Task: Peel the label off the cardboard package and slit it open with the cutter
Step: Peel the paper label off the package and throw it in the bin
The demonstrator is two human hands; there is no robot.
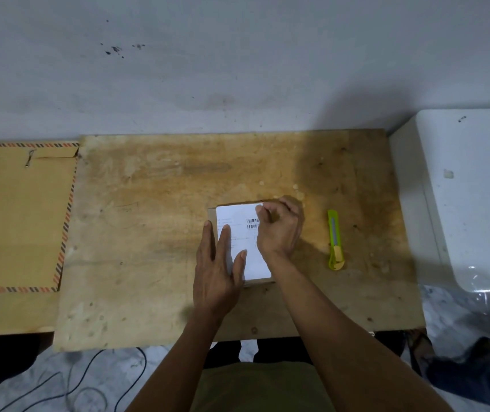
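A small brown cardboard package (211, 214) lies flat on the plywood tabletop (148, 233), almost covered by a white label (239, 217) with barcodes. My left hand (218, 269) lies flat on the label's left half, fingers straight, pressing the package down. My right hand (279, 227) is over the label's far right corner with fingers curled, fingertips at the label's top edge; whether it pinches the corner cannot be made out. A yellow-green cutter (335, 240) lies on the table to the right of the package, apart from both hands, blade retracted.
A large brown envelope (17, 215) with a striped border lies at the left. A white appliance-like block (469, 197) stands at the right edge. A wall (238, 69) closes the back. Cables (89, 382) lie on the floor below the table's near edge.
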